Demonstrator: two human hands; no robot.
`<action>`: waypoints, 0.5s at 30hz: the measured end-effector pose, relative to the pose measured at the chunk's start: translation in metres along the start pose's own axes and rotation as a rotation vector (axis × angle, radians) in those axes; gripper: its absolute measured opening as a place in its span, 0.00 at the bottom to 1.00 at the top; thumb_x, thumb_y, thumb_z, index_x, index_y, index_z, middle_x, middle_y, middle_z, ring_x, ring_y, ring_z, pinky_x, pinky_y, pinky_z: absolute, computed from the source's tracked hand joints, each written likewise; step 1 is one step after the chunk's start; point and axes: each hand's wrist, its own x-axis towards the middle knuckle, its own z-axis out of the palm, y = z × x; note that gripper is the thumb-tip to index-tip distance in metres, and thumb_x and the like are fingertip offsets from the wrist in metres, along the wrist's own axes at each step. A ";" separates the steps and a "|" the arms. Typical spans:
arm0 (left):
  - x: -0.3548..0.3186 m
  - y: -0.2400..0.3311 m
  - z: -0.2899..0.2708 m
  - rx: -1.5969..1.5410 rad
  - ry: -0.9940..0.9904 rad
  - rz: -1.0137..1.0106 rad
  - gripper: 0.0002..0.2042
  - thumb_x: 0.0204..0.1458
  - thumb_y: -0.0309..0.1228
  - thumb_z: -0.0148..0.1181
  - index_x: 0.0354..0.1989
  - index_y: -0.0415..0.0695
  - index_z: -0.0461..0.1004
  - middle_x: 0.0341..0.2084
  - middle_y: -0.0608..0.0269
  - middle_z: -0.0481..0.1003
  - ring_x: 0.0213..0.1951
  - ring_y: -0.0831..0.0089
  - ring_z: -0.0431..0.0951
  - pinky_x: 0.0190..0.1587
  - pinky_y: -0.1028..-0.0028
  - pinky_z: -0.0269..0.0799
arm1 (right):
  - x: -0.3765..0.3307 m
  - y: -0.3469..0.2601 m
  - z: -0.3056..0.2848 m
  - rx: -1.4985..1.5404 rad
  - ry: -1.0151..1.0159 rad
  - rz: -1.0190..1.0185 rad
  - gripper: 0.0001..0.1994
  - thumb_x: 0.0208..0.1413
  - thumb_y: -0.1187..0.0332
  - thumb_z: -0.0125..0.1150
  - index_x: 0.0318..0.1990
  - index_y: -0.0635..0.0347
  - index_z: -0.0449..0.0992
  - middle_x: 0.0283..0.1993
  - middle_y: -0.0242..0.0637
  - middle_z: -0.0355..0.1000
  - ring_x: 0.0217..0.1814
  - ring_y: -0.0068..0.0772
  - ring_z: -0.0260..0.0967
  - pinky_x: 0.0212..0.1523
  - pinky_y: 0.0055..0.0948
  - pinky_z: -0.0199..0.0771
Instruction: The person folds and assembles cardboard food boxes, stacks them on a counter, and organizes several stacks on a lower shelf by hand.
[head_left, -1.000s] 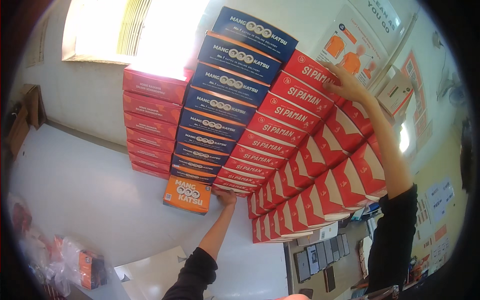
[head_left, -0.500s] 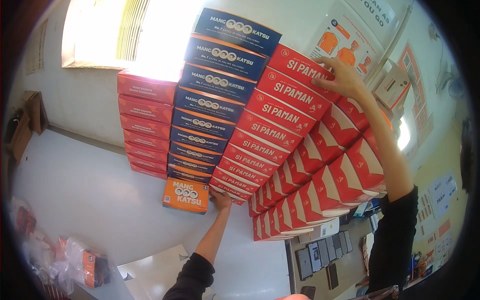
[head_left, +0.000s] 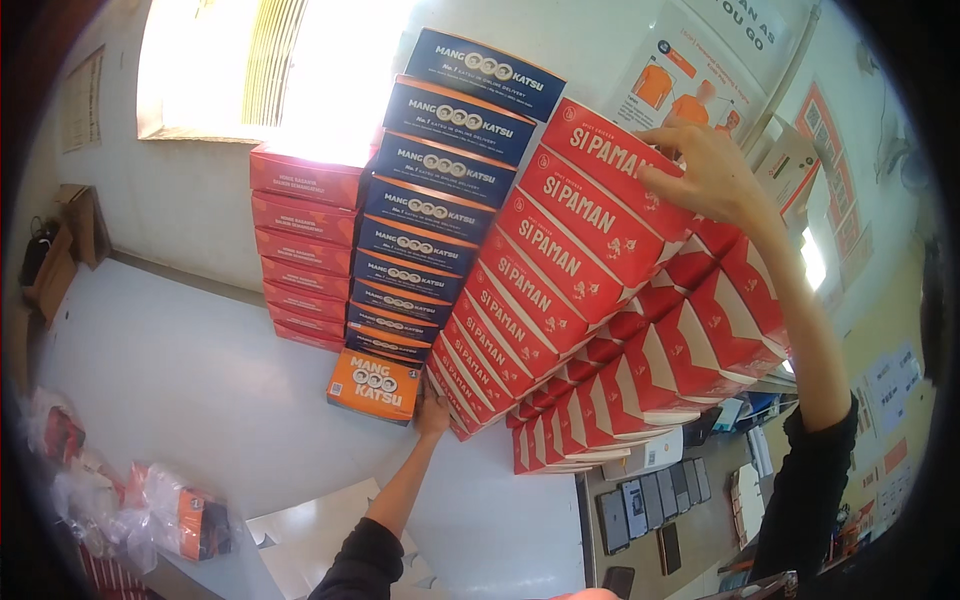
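Note:
A tall leaning stack of red takeaway boxes (head_left: pixel 548 258) with white lettering stands between my hands. At its top, my right hand (head_left: pixel 705 168) is closed over the end of the uppermost red box, fingers bent onto its printed side. My left hand (head_left: pixel 432 412) grips the base of the same stack at the lowest boxes, its fingertips partly hidden. Beside that hand lies an orange box (head_left: pixel 372 386), in front of a column of dark blue boxes (head_left: pixel 430 206). Further left rises a shorter stack of pinkish-red boxes (head_left: pixel 305 222).
More red-and-white boxes (head_left: pixel 640 385) stand in rows at the right. Several phones (head_left: pixel 640 508) lie on a lower surface beside the white table (head_left: pixel 170 370). Plastic-wrapped packs (head_left: pixel 185 515) sit at the table's near left, and flat card (head_left: pixel 310 525) lies by my left forearm.
The red stack has come nearer and turned, standing out from the blue column, with both hands staying on it. My right hand has moved slightly right and down; the whole view has shifted a little.

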 end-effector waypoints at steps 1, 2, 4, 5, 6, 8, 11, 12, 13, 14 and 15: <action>0.001 -0.006 -0.005 0.011 -0.007 0.039 0.34 0.49 0.33 0.47 0.68 0.54 0.43 0.61 0.46 0.55 0.62 0.48 0.55 0.61 0.56 0.53 | 0.001 -0.006 -0.007 0.007 0.001 -0.013 0.25 0.43 0.49 0.57 0.42 0.59 0.79 0.31 0.41 0.75 0.33 0.36 0.73 0.37 0.34 0.72; 0.002 -0.010 -0.010 0.019 -0.016 0.078 0.34 0.50 0.33 0.46 0.68 0.54 0.44 0.61 0.45 0.56 0.62 0.49 0.56 0.61 0.56 0.54 | 0.003 -0.013 -0.011 0.010 0.000 -0.027 0.25 0.43 0.50 0.57 0.41 0.61 0.79 0.28 0.41 0.75 0.31 0.36 0.74 0.36 0.34 0.72; -0.021 0.009 -0.009 0.056 -0.117 0.010 0.34 0.50 0.34 0.46 0.68 0.54 0.44 0.61 0.44 0.56 0.62 0.48 0.55 0.61 0.56 0.54 | -0.007 -0.011 -0.006 -0.014 -0.030 -0.016 0.24 0.43 0.50 0.57 0.40 0.62 0.79 0.26 0.41 0.75 0.29 0.36 0.74 0.34 0.33 0.73; -0.026 0.015 -0.017 0.094 -0.170 -0.051 0.33 0.51 0.34 0.46 0.67 0.54 0.45 0.60 0.44 0.56 0.62 0.48 0.55 0.61 0.56 0.53 | -0.007 -0.017 -0.010 -0.023 -0.021 -0.030 0.24 0.43 0.51 0.57 0.39 0.64 0.79 0.24 0.41 0.75 0.27 0.36 0.74 0.33 0.32 0.74; -0.028 0.013 -0.019 0.096 -0.170 -0.052 0.33 0.51 0.34 0.46 0.67 0.54 0.45 0.60 0.44 0.56 0.62 0.48 0.55 0.61 0.56 0.53 | -0.007 -0.023 -0.015 -0.021 -0.021 -0.029 0.24 0.43 0.51 0.57 0.39 0.64 0.79 0.24 0.41 0.75 0.27 0.36 0.74 0.33 0.32 0.74; -0.035 0.004 -0.027 0.246 -0.202 -0.043 0.32 0.52 0.35 0.45 0.67 0.52 0.45 0.59 0.41 0.57 0.62 0.46 0.55 0.61 0.57 0.54 | -0.011 -0.039 -0.031 -0.026 -0.060 -0.013 0.22 0.43 0.53 0.57 0.36 0.66 0.79 0.23 0.42 0.75 0.24 0.36 0.74 0.31 0.31 0.74; -0.045 -0.015 -0.031 0.189 -0.217 0.001 0.32 0.52 0.35 0.46 0.67 0.51 0.45 0.58 0.37 0.57 0.58 0.43 0.60 0.58 0.54 0.57 | -0.023 -0.056 -0.050 0.019 -0.054 -0.022 0.20 0.43 0.54 0.57 0.31 0.67 0.78 0.21 0.42 0.75 0.23 0.36 0.73 0.31 0.31 0.74; -0.047 -0.023 -0.036 0.196 -0.212 -0.007 0.32 0.52 0.35 0.46 0.67 0.51 0.45 0.58 0.37 0.57 0.58 0.43 0.60 0.58 0.54 0.57 | -0.027 -0.060 -0.055 0.030 -0.053 -0.024 0.20 0.43 0.54 0.57 0.31 0.67 0.78 0.21 0.42 0.75 0.23 0.36 0.73 0.31 0.31 0.74; -0.049 -0.031 -0.043 0.182 -0.227 0.065 0.32 0.52 0.35 0.46 0.67 0.50 0.44 0.56 0.34 0.58 0.56 0.41 0.62 0.56 0.53 0.60 | -0.031 -0.064 -0.061 0.015 -0.005 -0.079 0.19 0.43 0.56 0.57 0.28 0.67 0.77 0.20 0.42 0.74 0.22 0.36 0.73 0.31 0.31 0.74; -0.058 -0.037 -0.043 0.164 -0.262 0.137 0.33 0.51 0.34 0.47 0.67 0.49 0.44 0.55 0.32 0.59 0.53 0.39 0.65 0.54 0.51 0.62 | -0.039 -0.066 -0.066 -0.008 0.028 -0.125 0.17 0.43 0.57 0.57 0.26 0.67 0.76 0.20 0.42 0.74 0.21 0.36 0.72 0.30 0.31 0.74; -0.069 -0.035 -0.048 0.171 -0.275 0.128 0.33 0.51 0.34 0.47 0.67 0.49 0.44 0.55 0.32 0.59 0.53 0.39 0.65 0.54 0.51 0.62 | -0.045 -0.072 -0.072 -0.001 0.014 -0.117 0.17 0.43 0.57 0.57 0.26 0.67 0.76 0.20 0.42 0.74 0.21 0.36 0.72 0.30 0.31 0.74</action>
